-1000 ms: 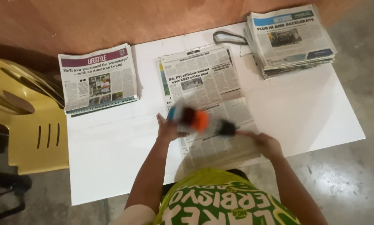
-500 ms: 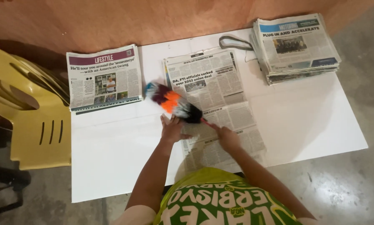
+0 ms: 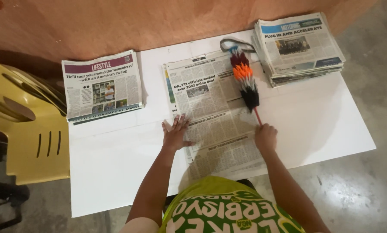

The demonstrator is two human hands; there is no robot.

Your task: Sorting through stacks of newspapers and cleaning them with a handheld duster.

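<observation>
Right hand (image 3: 266,137) grips the red handle of a duster (image 3: 244,80) pointing away along the newspaper (image 3: 210,112), while left hand (image 3: 175,133) lies flat, fingers spread, on its near edge.

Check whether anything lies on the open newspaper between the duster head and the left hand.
Nothing visible does. The duster lies along the open newspaper's far right edge; the left hand presses flat on its near left edge. Only bare newsprint lies between them.

The yellow chair (image 3: 25,125) is cut off at the left edge.
</observation>
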